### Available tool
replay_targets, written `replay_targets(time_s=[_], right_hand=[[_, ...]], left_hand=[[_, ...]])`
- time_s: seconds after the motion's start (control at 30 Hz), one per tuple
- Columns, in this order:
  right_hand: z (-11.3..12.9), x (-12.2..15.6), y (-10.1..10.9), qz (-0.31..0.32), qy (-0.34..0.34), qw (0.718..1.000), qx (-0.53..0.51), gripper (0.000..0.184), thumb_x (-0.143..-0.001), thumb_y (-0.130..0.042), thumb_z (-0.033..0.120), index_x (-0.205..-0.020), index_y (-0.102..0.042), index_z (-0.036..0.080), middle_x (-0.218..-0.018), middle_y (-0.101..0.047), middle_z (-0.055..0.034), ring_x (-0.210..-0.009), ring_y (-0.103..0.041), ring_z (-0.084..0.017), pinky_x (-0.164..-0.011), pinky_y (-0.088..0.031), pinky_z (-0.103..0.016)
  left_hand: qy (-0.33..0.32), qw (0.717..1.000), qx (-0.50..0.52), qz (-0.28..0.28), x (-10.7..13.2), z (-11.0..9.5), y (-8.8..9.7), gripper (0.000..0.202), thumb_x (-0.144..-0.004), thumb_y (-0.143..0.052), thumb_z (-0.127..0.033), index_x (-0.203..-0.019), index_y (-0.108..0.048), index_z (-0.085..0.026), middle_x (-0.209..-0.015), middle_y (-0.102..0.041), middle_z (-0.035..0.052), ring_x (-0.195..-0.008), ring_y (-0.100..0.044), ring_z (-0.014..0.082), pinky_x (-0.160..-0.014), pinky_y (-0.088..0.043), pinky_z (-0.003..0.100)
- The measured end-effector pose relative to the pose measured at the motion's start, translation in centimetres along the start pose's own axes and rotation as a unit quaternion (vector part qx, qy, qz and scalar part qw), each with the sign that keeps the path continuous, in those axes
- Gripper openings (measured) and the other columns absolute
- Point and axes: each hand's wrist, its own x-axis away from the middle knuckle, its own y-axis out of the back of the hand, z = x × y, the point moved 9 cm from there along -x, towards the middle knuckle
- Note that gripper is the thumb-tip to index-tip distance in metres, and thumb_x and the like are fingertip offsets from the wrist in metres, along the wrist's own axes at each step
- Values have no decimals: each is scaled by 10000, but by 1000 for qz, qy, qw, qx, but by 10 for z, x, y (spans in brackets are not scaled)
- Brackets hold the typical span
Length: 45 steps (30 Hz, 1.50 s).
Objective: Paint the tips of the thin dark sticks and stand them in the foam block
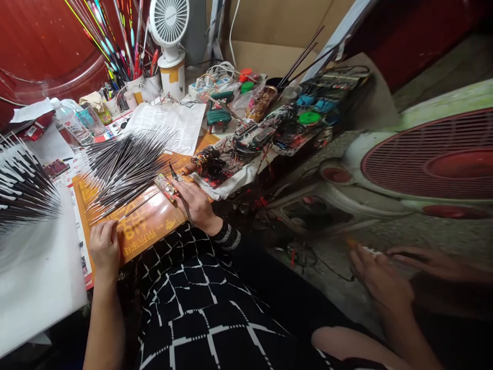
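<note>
My left hand [105, 249] is closed at the near left edge of the orange board [154, 218], pinching the pale end of a thin dark stick [139, 204]. The stick slants up to a small paint-stained block [166, 187]. My right hand [198, 205] is closed around a slender dark brush-like tool [173, 172], whose pointed end sticks up past the fingers. Those fingers are beside the block; whether they also grip it I cannot tell. Behind both hands lies a large heap of similar thin dark sticks [125, 162] with pale ends.
White-coated sticks [19, 180] lie at the left on a white surface [38, 288]. A small fan [169, 23], a water bottle [71, 121] and printed sheets [169, 121] stand or lie behind. Paint-crusted clutter [246, 144] is right. Another person's hands [385, 277] show at lower right.
</note>
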Motion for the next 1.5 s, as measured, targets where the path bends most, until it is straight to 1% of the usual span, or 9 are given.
replay_targets(time_s=[0.17,0.43,0.6,0.73,0.8,0.9,1.1,1.37,1.5], right_hand=[[-1,1,-2,13,-10,1000,17,545,-1008,-466,204,-1549,-397,184,-1391,-633,-125,-1273,-614,-242,-1091,-538,-440],[4,-1,2,-7,3,1000,22,564,-1008,-458,172,-1563,-359,185,-1398,-624,-133,-1268,-618,-241,-1078,-542,-440],[6,7,12,-31,-1,1000,6,471,-1007,-464,183,-1477,-485,185,-1294,-684,-139,-1164,-674,-246,-996,-589,-447],[19,25,23,-64,59,995,-45,481,-958,-520,111,-1430,-526,200,-1106,-746,-118,-1013,-713,-226,-897,-619,-427],[25,34,20,-54,91,992,-66,490,-944,-537,107,-1423,-529,205,-1053,-751,-107,-942,-720,-212,-835,-630,-400],[29,43,13,-46,106,990,-79,485,-947,-545,123,-1423,-534,214,-1028,-751,-93,-902,-725,-193,-790,-635,-358],[32,46,5,-47,115,991,-51,526,-943,-561,106,-1457,-516,210,-1018,-745,-90,-913,-720,-188,-805,-631,-338],[27,49,1,-25,96,993,-67,473,-965,-571,168,-1436,-556,215,-1077,-745,-100,-998,-717,-198,-882,-621,-346],[25,51,-3,-10,90,995,-46,427,-969,-547,168,-1390,-599,218,-1085,-745,-103,-994,-722,-202,-877,-625,-354]], left_hand=[[-3,1000,12,-8,-1,-1,1,210,-1003,-514,-259,-1007,-714,-193,-962,-708,82,-936,-607,219,-879,-479,341],[-18,999,30,-3,-1,-6,-2,193,-997,-522,-254,-1016,-704,-194,-960,-714,83,-931,-595,222,-879,-468,346],[7,1000,25,16,0,-9,-8,223,-1007,-496,-274,-1017,-707,-201,-963,-715,84,-917,-593,222,-871,-469,357],[23,999,18,22,0,-13,-13,249,-1015,-490,-299,-979,-716,-201,-948,-721,81,-896,-600,215,-870,-478,354],[31,999,15,24,0,-13,-15,250,-1013,-499,-310,-973,-721,-202,-950,-724,80,-897,-603,215,-869,-483,356],[37,999,16,27,0,-12,-15,237,-1009,-509,-305,-984,-725,-210,-956,-725,77,-905,-608,214,-870,-487,362],[5,1000,29,7,0,-16,-11,212,-1007,-524,-290,-998,-717,-203,-937,-718,71,-887,-602,205,-843,-480,340],[35,999,23,26,1,-11,-14,252,-1011,-508,-337,-983,-725,-212,-948,-720,79,-889,-608,210,-874,-474,364],[39,999,26,27,1,-9,-15,253,-1009,-508,-340,-981,-725,-212,-950,-719,81,-894,-607,214,-878,-472,367]])
